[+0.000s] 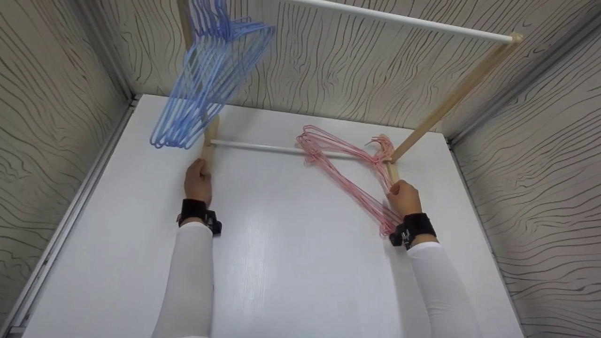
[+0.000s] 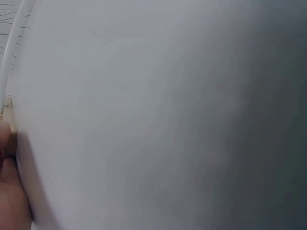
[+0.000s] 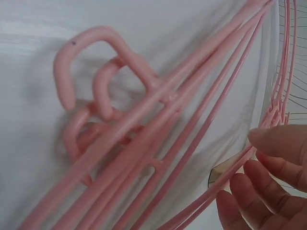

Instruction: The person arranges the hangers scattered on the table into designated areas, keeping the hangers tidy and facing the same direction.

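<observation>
My left hand point(image 1: 198, 185) grips the near end of the clothes rack's left wooden foot point(image 1: 211, 129). Only part of that hand point(image 2: 12, 196) shows at the edge of the left wrist view, with wood between thumb and finger. On the right, my right hand point(image 1: 405, 198) holds the side bars of a bunch of pink hangers point(image 1: 345, 183), close by the rack's right foot point(image 1: 393, 172). Thumb and fingertips point(image 3: 259, 138) meet the thin pink bars in the right wrist view. The bunch leans over the low white rod point(image 1: 263, 147), hooks toward the right post.
Several blue hangers point(image 1: 206, 84) hang at the rack's left end. A white top rod point(image 1: 399, 19) joins the slanting right wooden post point(image 1: 455, 98). The rack stands on a white table point(image 1: 291, 263) between wood-grain panels point(image 1: 554, 155).
</observation>
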Demonstrator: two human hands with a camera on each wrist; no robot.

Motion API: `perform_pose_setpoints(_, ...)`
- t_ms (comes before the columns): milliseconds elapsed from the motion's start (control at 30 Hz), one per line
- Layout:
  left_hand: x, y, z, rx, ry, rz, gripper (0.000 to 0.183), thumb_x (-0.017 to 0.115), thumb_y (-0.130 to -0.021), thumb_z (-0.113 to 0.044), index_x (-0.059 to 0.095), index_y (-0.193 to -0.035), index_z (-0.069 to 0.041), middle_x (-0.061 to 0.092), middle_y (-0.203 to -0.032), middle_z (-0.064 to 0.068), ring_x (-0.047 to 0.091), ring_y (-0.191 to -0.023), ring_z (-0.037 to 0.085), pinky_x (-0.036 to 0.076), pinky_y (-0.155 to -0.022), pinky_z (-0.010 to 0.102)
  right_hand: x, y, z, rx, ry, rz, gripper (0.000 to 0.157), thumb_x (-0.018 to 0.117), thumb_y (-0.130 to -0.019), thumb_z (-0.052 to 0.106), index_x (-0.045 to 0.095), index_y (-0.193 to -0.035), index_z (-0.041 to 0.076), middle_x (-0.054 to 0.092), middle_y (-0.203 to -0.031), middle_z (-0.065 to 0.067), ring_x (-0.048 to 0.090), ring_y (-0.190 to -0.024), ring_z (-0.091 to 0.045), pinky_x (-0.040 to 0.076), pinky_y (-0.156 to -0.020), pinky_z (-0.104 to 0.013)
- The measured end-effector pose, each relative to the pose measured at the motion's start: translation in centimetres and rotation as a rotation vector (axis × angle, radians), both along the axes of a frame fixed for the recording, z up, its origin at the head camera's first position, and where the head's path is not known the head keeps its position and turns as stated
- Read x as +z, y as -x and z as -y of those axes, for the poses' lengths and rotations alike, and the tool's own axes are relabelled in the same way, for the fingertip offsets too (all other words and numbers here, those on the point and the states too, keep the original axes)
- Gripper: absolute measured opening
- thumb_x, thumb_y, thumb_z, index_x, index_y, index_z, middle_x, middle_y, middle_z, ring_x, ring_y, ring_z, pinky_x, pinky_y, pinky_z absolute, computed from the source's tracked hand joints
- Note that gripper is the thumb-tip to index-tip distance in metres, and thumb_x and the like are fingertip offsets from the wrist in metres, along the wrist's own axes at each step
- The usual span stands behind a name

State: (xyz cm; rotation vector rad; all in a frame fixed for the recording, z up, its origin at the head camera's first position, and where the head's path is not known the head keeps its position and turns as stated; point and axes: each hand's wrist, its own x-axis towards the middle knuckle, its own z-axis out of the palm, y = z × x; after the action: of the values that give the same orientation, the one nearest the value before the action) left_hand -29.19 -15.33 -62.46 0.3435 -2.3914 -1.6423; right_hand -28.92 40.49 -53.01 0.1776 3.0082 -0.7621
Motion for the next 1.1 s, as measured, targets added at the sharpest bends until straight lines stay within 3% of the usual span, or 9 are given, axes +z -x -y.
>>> perform_pose_setpoints(367,0.2,0.2,0.0,0.003,-0.005,-0.003,0.046,0.045,-0.103,0.001,0.043,-0.149,0.008,0.037,-0.156,0.026,0.029,-0.148,0.037,0.024,-0.123,0.044,-0.9,-0.1,-0.1,-0.015,-0.058,-0.083,0.014,0.059,-0.087,-0.004,0.058,-0.1,-0.01,0.061,-0.088,-0.024,0.058,-0.082,-0.04,0.048,-0.077,-0.053)
perform_pose_setpoints(667,0.4,-0.1,0.0,0.002,-0.011,0.02,0.046,0.045,-0.104,0.001,0.042,-0.149,0.007,0.036,-0.157,0.025,0.029,-0.148,0.036,0.024,-0.122,0.044,-1.0,-0.3,-0.2,-0.043,-0.041,-0.039,0.018,0.062,-0.089,0.002,0.058,-0.103,-0.009,0.06,-0.091,-0.022,0.057,-0.084,-0.037,0.048,-0.077,-0.049)
perform_pose_setpoints(833,0.5,-0.1,-0.1,-0.011,-0.029,0.022,0.046,0.044,-0.104,0.0,0.042,-0.15,0.007,0.034,-0.159,0.023,0.028,-0.149,0.036,0.023,-0.123,0.043,-0.3,-0.4,0.4,-0.093,0.003,-0.159,0.016,0.064,-0.089,0.001,0.058,-0.099,-0.01,0.058,-0.088,-0.022,0.055,-0.082,-0.037,0.045,-0.073,-0.045)
perform_pose_setpoints(1100,-0.2,-0.1,0.4,-0.016,0.022,-0.007,0.046,0.044,-0.104,-0.001,0.043,-0.149,0.008,0.037,-0.156,0.026,0.03,-0.147,0.037,0.024,-0.122,0.044,0.6,-0.9,2.1,-0.131,0.141,-0.37,0.018,0.066,-0.088,-0.001,0.061,-0.102,-0.012,0.055,-0.089,-0.021,0.053,-0.084,-0.034,0.042,-0.073,-0.04)
